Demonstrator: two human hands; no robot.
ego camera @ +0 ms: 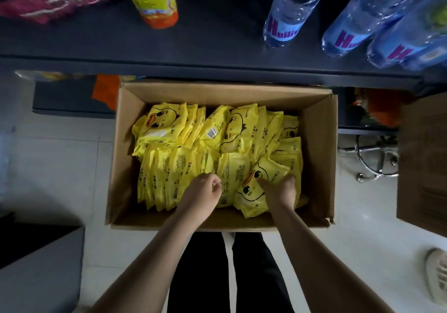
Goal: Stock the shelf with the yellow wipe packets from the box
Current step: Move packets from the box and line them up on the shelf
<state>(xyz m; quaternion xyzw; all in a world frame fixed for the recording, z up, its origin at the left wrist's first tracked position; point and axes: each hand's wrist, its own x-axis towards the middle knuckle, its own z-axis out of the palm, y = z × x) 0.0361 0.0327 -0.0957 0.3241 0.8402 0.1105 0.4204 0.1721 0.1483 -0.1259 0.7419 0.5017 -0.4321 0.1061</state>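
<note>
Tiled floor (60,162) below shelf (121,44); box (319,123) is filled with packets (169,172). One packet (251,192) is grasped by right hand (281,191); left hand (203,194) fingers curled over packets, grasp not discernible.

both bare arms reach in from the near edge toward the far side, almost parallel. left hand (205,191) knuckles-up, fingers curled in, but whether they pinch anything is unclear. right hand (281,191) grips a yellow packet (251,199) - thumb across its face.
</note>
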